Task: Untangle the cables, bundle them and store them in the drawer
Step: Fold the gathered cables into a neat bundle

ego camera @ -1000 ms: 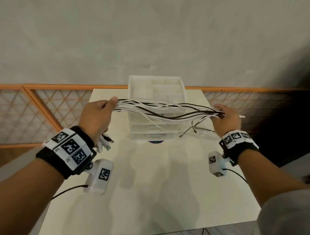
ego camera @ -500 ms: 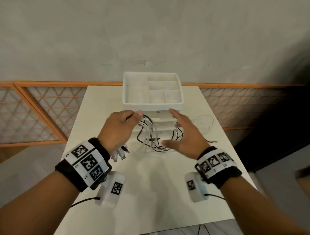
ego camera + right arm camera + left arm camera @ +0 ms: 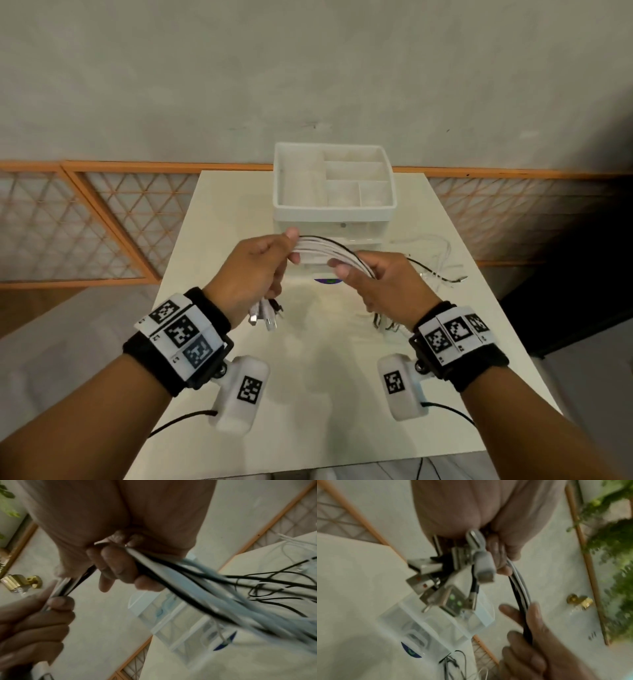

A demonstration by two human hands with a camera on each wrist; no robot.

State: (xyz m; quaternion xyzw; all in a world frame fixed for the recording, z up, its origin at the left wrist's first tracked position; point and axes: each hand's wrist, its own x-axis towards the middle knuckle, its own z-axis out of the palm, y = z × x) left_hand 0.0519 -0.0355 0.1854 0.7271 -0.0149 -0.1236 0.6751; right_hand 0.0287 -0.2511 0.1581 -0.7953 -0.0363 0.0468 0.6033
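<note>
Floppy cable bundle, held up in front of the drawer unit

The left hand (image 3: 255, 274) and right hand (image 3: 383, 284) both have fingers curled round the sheaf of thin white and black cables (image 3: 330, 251), above the cream table (image 3: 308, 394), before the white plastic drawer organiser (image 3: 334, 209). Light and limp, probably slippery; I'd grip near the heavy plug ends (image 3: 453, 577).

White table (image 3: 329, 394): drawer organizer (image 3: 334, 209) at back, loose cable ends (image 3: 442, 274) right.

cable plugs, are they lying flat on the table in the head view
No, the cable plugs hang in the air below the left hand, which grips the cables above the table.
</note>
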